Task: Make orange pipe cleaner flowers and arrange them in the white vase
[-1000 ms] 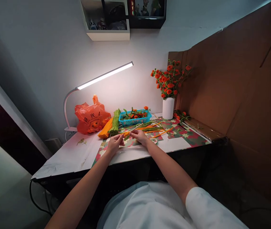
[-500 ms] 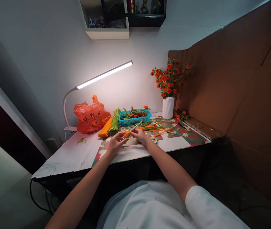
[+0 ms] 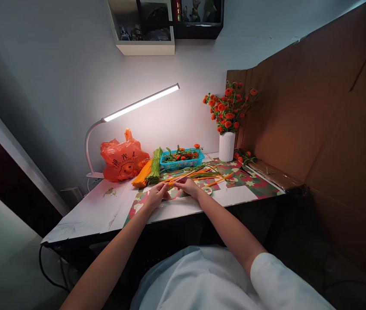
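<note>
My left hand (image 3: 155,194) and my right hand (image 3: 187,185) meet over the patterned paper (image 3: 250,181) on the desk. Both pinch a thin orange pipe-cleaner stem (image 3: 171,181) between their fingertips, the left at its near end, the right a little farther along. Loose orange and green stems (image 3: 206,174) lie just beyond my right hand. A small tape roll (image 3: 207,190) sits by my right wrist.
A blue basket (image 3: 183,163) of orange flowers, bundles of green and orange stems (image 3: 150,171) and an orange plastic bag (image 3: 123,159) stand at the back. A white vase (image 3: 227,146) with orange flowers is at right, a lit desk lamp (image 3: 140,103) above. Cardboard (image 3: 324,120) walls the right side.
My left hand has closed its fingers again onto the stem and drawn nearer to my right hand. The stem has tipped lower, toward the desk.
</note>
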Demonstrator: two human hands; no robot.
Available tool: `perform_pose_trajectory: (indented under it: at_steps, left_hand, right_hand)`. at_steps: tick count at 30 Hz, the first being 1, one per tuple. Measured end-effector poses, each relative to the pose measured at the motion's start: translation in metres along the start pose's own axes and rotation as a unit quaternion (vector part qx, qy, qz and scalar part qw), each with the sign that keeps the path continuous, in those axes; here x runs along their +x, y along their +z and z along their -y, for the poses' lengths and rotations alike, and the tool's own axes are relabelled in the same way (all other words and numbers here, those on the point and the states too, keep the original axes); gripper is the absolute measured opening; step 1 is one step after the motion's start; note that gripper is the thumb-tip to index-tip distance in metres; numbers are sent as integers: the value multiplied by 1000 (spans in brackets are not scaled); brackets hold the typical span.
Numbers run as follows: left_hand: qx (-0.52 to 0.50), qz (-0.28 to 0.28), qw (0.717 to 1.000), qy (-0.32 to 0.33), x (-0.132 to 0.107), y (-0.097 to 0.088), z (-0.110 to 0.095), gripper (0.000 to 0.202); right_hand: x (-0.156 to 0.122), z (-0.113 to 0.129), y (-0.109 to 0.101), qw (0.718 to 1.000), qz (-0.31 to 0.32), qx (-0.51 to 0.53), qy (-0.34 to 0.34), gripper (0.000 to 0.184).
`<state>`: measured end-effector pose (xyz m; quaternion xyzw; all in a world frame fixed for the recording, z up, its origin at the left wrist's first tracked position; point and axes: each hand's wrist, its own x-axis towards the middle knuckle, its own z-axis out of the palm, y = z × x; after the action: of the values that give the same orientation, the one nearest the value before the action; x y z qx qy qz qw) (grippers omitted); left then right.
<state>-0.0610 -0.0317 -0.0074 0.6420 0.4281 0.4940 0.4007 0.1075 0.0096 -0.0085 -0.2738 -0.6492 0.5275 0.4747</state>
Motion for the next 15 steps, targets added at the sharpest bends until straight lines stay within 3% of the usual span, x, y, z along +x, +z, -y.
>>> perform_pose_trajectory:
  at_steps: [9, 15]
  left_hand:
    - [2, 27, 999, 27, -1, 8, 1, 41]
    - [94, -46, 992, 76, -7, 9, -6, 37]
  right_hand:
    - [3, -5, 0, 997, -63, -35, -3, 46]
    - [-2, -2, -1, 995, -24, -94, -5, 44]
